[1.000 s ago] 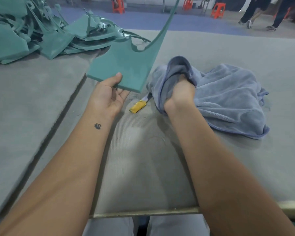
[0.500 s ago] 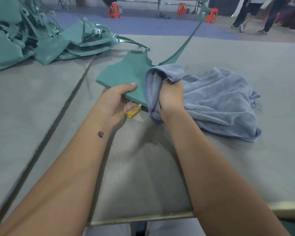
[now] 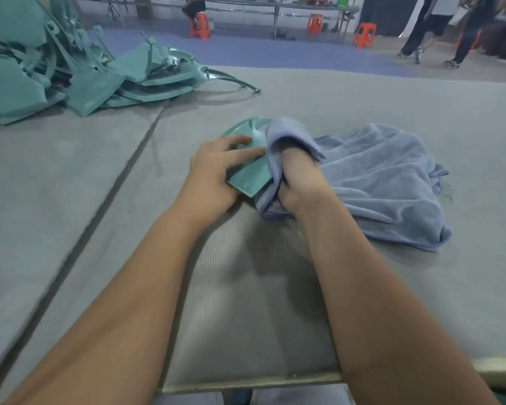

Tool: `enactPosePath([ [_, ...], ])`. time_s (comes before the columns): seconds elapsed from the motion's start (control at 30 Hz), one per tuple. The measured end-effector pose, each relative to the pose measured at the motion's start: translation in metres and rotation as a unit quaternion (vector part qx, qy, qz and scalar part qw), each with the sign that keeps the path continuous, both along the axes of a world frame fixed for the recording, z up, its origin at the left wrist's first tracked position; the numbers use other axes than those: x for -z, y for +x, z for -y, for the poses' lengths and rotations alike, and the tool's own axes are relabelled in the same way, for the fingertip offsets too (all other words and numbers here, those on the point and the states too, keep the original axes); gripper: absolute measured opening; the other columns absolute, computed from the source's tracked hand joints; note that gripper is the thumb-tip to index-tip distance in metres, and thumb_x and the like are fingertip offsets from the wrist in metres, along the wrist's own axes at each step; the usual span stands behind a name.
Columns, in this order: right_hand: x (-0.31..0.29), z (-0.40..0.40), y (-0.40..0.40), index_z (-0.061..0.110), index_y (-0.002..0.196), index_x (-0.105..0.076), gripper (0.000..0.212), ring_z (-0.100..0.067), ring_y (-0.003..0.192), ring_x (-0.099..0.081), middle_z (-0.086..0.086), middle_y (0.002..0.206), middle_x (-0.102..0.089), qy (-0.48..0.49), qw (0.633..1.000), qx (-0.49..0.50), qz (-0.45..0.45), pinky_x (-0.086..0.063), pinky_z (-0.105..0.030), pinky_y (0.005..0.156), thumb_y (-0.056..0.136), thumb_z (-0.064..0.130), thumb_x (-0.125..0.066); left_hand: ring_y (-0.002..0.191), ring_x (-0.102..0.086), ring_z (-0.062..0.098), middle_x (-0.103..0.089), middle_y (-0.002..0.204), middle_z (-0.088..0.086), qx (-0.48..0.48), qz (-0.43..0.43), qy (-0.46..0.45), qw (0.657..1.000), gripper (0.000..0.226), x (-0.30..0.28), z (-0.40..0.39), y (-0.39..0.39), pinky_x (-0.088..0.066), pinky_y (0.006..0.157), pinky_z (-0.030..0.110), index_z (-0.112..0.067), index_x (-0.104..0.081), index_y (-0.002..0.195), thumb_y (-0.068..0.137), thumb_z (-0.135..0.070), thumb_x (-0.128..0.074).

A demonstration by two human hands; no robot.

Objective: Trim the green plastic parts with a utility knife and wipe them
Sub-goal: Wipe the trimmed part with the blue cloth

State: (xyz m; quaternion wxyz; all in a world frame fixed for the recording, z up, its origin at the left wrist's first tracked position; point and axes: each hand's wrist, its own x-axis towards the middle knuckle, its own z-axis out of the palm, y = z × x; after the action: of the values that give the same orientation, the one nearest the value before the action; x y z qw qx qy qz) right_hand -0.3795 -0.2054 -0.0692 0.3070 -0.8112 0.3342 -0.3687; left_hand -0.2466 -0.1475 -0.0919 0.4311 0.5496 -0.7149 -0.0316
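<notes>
Grey felt table spreads wide; far left, a heap of green parts seemingly awaits trimming; the blue towel lies right; centre, the left hand grips one green part; the right hand, clutching towel, wipes it.

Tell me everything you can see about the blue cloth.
The cloth is a soft, fluffy-looking towel, pale blue-violet with a stitched hem. Most of it lies crumpled in loose folds on the grey table, to the right of the person's arms. Its near-left end is bunched up in the right hand, which grips it, and is draped over the edge of the green part that the left hand holds. Whether it is damp cannot be told.
</notes>
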Motion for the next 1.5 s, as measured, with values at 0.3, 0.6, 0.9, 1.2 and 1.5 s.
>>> enactPosePath([
  [0.3, 0.012, 0.027, 0.006, 0.015, 0.145, -0.029, 0.064, -0.025, 0.137, -0.030, -0.009, 0.149, -0.032, -0.045, 0.901, 0.217, -0.373, -0.019, -0.035, 0.116, 0.092, 0.037, -0.058, 0.126, -0.044, -0.002, -0.051, 0.136, -0.016, 0.027, -0.242, 0.124, 0.962, 0.069, -0.015, -0.010, 0.001, -0.038, 0.101, 0.019, -0.027, -0.062, 0.125, 0.058, -0.014, -0.050],
  [0.6, 0.000, 0.000, 0.003, 0.022, 0.100, -0.044, 0.015, -0.029, 0.116, -0.043, -0.010, 0.102, -0.047, -0.064, 0.878, 0.145, -0.452, -0.032, -0.032, 0.101, 0.095, 0.009, -0.037, 0.079, -0.072, 0.011, -0.076, 0.089, -0.005, -0.060, -0.430, 0.120, 0.893, 0.019, -0.007, -0.004, 0.021, -0.057, 0.068, 0.025, -0.020, -0.068, 0.106, 0.088, -0.021, -0.070],
  [0.9, 0.001, -0.007, 0.001, 0.016, 0.078, -0.043, 0.019, -0.019, 0.084, -0.042, 0.001, 0.072, -0.036, -0.045, 0.857, 0.153, -0.489, -0.041, -0.026, 0.083, 0.090, 0.006, -0.053, 0.079, -0.070, 0.014, -0.074, 0.091, -0.002, -0.014, -0.507, 0.150, 0.848, 0.004, -0.006, 0.000, 0.023, -0.055, 0.075, 0.031, -0.021, -0.066, 0.092, 0.093, -0.019, -0.062],
  [1.2, -0.004, 0.003, -0.009, 0.001, 0.116, -0.053, 0.023, -0.027, 0.121, -0.043, -0.011, 0.123, -0.053, -0.018, 0.885, 0.103, -0.454, -0.032, -0.021, 0.096, 0.098, 0.006, -0.041, 0.080, -0.070, 0.013, -0.074, 0.092, -0.004, -0.010, -0.556, 0.146, 0.818, 0.007, -0.008, -0.002, 0.025, -0.059, 0.071, 0.031, -0.022, -0.062, 0.098, 0.097, -0.018, -0.056],
  [1.5, 0.007, 0.003, 0.001, 0.015, 0.114, -0.051, 0.021, -0.030, 0.122, -0.044, -0.014, 0.127, -0.051, -0.113, 0.891, 0.247, -0.365, -0.031, -0.033, 0.102, 0.097, 0.011, -0.039, 0.078, -0.072, 0.012, -0.076, 0.087, -0.005, 0.021, -0.549, 0.177, 0.817, 0.012, -0.012, -0.003, 0.021, -0.058, 0.066, 0.028, -0.022, -0.066, 0.099, 0.098, -0.018, -0.054],
])
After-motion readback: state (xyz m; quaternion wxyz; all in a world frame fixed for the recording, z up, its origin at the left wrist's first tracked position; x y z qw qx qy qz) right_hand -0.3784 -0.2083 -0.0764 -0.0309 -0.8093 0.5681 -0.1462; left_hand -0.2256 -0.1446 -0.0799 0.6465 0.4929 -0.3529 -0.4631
